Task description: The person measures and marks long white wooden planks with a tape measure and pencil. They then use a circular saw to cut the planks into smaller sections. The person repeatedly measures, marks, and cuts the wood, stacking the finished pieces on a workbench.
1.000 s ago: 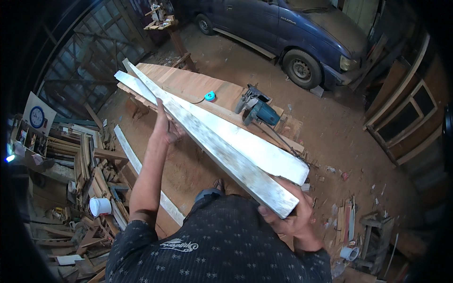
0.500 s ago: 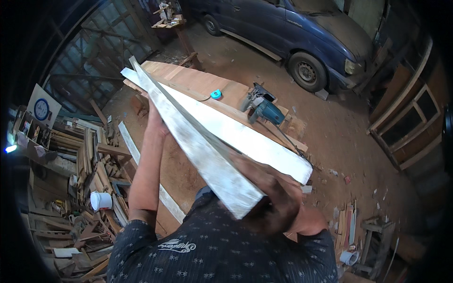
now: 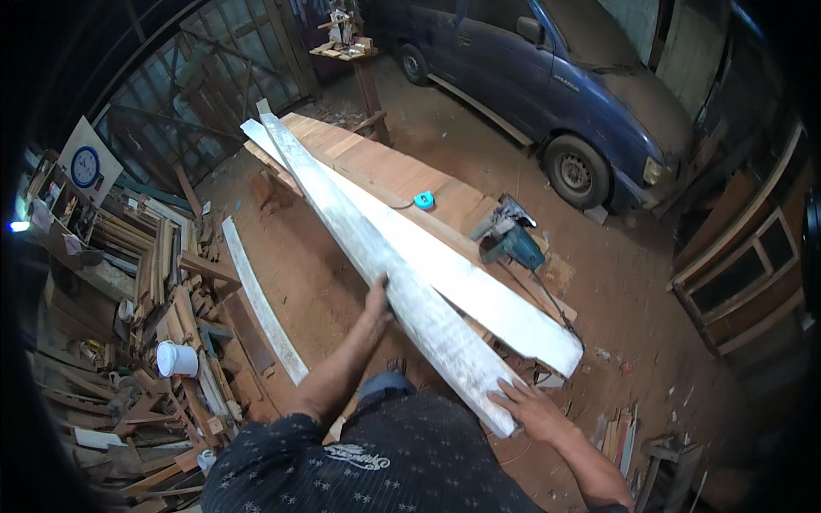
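Observation:
A long whitish wooden plank (image 3: 376, 256) slants from the far left down toward my body. Its far part lies over a brighter white board (image 3: 487, 291) on the workbench, while the near end sticks out past the bench. My left hand (image 3: 377, 303) grips the plank's left edge around mid-length, thumb on top and fingers hidden beneath. At the near end, my right hand (image 3: 534, 412) holds the right edge with its fingers spread over the top face; its thumb is hidden. The wood-topped workbench (image 3: 393, 162) carries a turquoise tape measure (image 3: 424, 201) and a teal circular saw (image 3: 517, 244).
On the ground at left lies a narrow pale strip (image 3: 256, 295). Beyond it are heaped wood offcuts (image 3: 162, 282) and a white bucket (image 3: 177, 359). A blue van (image 3: 530, 77) stands behind the bench. Framed panels (image 3: 744, 248) lean at the right, above a small wooden stool (image 3: 671, 453).
The plank's near end has swung right and dropped away from my chest. My left hand has shifted nearer along it; my right hand now rests over its right edge.

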`<state>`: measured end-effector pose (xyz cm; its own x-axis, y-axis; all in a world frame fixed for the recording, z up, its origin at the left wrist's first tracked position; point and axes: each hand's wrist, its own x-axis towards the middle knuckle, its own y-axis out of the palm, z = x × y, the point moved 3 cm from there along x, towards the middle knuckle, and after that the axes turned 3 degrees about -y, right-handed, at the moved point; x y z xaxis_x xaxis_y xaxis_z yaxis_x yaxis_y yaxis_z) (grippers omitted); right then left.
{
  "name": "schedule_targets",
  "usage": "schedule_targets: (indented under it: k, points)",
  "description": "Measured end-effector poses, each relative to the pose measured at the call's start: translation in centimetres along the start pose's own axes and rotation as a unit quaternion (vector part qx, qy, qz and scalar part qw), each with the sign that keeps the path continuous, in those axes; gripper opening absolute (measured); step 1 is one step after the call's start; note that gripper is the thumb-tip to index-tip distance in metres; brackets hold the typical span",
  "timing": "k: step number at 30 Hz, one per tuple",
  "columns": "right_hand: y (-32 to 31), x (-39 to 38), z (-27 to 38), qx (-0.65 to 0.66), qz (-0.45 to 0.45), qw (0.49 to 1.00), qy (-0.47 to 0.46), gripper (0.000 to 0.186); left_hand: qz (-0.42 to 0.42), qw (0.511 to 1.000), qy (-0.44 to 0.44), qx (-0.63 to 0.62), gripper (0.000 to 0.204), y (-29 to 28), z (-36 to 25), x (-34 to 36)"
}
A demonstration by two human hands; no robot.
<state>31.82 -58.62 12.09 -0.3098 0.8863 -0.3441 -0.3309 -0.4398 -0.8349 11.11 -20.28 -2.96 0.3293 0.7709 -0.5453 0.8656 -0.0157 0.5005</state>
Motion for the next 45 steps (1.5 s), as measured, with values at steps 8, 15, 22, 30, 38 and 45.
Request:
schedule_targets:
  k: [8,15,22,30,38,45]
  points:
    - [-4.3,25.6,-6.7,0.381,-0.005,0.915,0.136,0.078,0.133,0.966,-0.205,0.084,0.066,-0.9,1.7,-11.2]
    - [0.8,41.9,-1.9,0.373,-0.084,0.910,0.163,0.095,0.169,0.914,-0.364,0.065,0.067,-9.2,7.7,-10.4]
    - [1.0,34.7,3.9,0.292,-0.122,0.931,0.184,0.103,0.084,0.975,-0.204,-0.003,0.085,-13.3,-4.4,-0.1]
    - [6.2,14.6,7.6,0.164,-0.044,0.889,0.426,0.119,0.130,0.977,-0.128,-0.110,0.098,-14.4,-10.2,13.1]
    - [29.8,4.7,2.8,0.148,-0.176,0.868,0.440,0.111,0.037,0.984,-0.142,-0.098,0.101,-11.3,-4.9,9.0]
    - [21.4,12.6,2.7,0.224,-0.067,0.841,0.488,0.123,0.017,0.995,-0.092,-0.030,0.107,-8.5,-9.0,7.6]
